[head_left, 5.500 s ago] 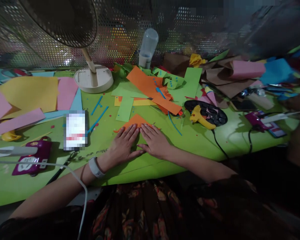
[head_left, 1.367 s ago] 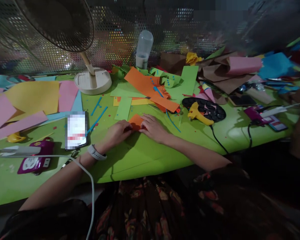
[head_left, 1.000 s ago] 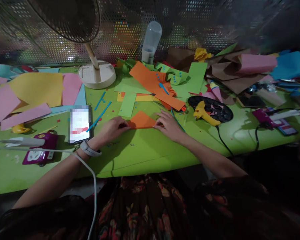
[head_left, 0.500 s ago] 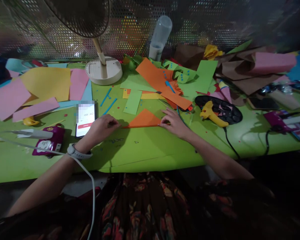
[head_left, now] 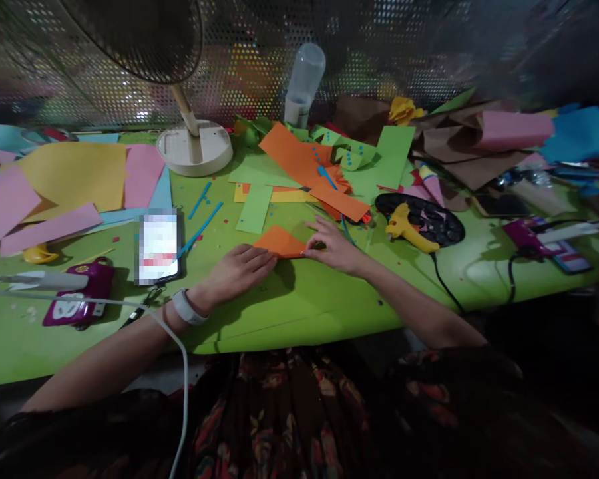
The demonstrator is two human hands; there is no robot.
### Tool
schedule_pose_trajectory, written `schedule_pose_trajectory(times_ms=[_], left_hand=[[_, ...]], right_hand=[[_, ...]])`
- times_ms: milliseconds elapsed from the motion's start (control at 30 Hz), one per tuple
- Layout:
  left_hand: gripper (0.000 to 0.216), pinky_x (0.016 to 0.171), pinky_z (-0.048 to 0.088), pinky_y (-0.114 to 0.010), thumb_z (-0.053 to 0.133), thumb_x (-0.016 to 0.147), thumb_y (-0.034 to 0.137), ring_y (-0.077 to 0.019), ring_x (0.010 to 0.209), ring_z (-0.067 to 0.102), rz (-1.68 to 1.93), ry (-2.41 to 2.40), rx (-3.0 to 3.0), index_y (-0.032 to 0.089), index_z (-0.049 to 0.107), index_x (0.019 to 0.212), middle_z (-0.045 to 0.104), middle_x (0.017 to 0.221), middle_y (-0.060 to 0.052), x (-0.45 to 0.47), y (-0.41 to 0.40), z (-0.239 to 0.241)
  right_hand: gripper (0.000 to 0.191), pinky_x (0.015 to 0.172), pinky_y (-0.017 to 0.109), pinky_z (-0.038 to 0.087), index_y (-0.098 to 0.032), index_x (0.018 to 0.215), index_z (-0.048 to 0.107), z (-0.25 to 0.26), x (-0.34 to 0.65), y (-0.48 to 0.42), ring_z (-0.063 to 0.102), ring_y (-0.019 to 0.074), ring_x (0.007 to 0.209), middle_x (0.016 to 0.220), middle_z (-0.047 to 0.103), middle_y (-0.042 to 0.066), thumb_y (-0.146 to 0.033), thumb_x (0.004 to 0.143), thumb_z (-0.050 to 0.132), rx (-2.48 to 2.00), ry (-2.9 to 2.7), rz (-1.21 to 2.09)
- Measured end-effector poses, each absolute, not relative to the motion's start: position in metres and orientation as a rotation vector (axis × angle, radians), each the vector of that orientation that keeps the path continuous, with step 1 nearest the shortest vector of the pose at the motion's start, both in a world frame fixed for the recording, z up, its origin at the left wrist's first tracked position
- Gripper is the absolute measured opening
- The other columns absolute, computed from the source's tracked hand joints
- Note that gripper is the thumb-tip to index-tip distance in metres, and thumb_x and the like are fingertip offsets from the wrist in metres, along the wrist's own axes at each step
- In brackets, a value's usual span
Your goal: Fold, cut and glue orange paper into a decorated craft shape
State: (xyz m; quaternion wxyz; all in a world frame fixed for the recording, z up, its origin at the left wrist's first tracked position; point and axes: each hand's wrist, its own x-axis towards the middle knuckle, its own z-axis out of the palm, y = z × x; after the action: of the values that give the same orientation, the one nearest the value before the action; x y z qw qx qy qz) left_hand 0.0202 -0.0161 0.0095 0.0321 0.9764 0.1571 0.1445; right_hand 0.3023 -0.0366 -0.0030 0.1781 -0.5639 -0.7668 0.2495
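Observation:
A folded orange paper (head_left: 282, 241), triangular in outline, lies on the green table in front of me. My left hand (head_left: 242, 271) rests flat over the paper's left corner, its fingers stretched out side by side, so that corner is hidden. At the opposite corner my right hand (head_left: 332, 246) pinches the paper between thumb and forefinger, with the other fingers raised. Just beyond the paper is a light green paper strip (head_left: 254, 208). Blue strips (head_left: 204, 226) lie beyond my left hand.
A phone (head_left: 158, 246) and a purple device (head_left: 87, 289) with a white cable are at left. The fan base (head_left: 194, 150) and a clear bottle (head_left: 305, 76) stand behind. A yellow glue gun (head_left: 409, 229) rests on a black tray (head_left: 452, 229). Coloured papers (head_left: 80, 169) cover the back.
My left hand has gone from closed fingers at the paper's left tip to lying flat over that side. My right hand keeps its pinch on the right corner. The view has shifted slightly.

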Motion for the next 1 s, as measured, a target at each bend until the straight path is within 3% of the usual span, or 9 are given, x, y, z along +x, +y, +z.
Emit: schedule_pose_trajectory(times_ms=[200,367,600,833,1000], left_hand=[[0.034,0.089,0.05,-0.04,0.04,0.098,0.01,-0.0246,0.117,0.061,0.513,0.441,3.181,0.016,0.053,0.129,0.063,0.132,-0.012,0.019,-0.017,0.008],[0.032,0.087,0.049,-0.035,0.041,0.098,0.01,-0.0205,0.106,0.065,0.576,0.42,3.295,0.017,0.054,0.127,0.07,0.12,-0.007,0.021,-0.016,0.004],[0.037,0.089,0.048,-0.038,0.046,0.095,0.008,-0.0221,0.11,0.063,0.626,0.505,3.133,0.02,0.054,0.13,0.069,0.121,-0.01,0.021,-0.017,0.003],[0.029,0.077,0.05,-0.036,0.04,0.098,0.01,-0.0199,0.093,0.066,0.475,0.622,3.2,0.018,0.063,0.113,0.073,0.103,-0.007,0.023,-0.018,0.001],[0.027,0.068,0.046,-0.033,0.04,0.097,0.008,-0.0199,0.087,0.065,0.485,0.64,3.211,0.016,0.062,0.111,0.073,0.098,-0.008,0.022,-0.018,0.002]], right_hand=[[0.016,0.116,0.059,0.024,-0.021,0.08,0.069,-0.005,0.306,-0.034,0.023,0.0299,0.148,0.15,0.045,0.01,-0.036,0.084,0.069,-1.598,-2.149,0.741],[0.018,0.116,0.059,0.025,-0.022,0.079,0.068,-0.005,0.309,-0.034,0.024,0.0286,0.147,0.151,0.044,0.009,-0.039,0.085,0.068,-1.55,-2.193,0.743],[0.019,0.117,0.06,0.023,-0.022,0.077,0.067,0.0,0.307,-0.035,0.024,0.0293,0.147,0.152,0.042,0.007,-0.04,0.085,0.068,-1.548,-2.218,0.78],[0.033,0.116,0.063,0.019,-0.02,0.073,0.066,0.001,0.307,-0.036,0.02,0.0311,0.149,0.151,0.043,0.01,-0.051,0.085,0.065,-1.586,-2.192,0.708],[0.037,0.114,0.064,0.021,-0.02,0.068,0.063,-0.002,0.323,-0.04,0.025,0.0345,0.146,0.146,0.049,0.011,-0.052,0.086,0.063,-1.663,-2.168,0.467]])
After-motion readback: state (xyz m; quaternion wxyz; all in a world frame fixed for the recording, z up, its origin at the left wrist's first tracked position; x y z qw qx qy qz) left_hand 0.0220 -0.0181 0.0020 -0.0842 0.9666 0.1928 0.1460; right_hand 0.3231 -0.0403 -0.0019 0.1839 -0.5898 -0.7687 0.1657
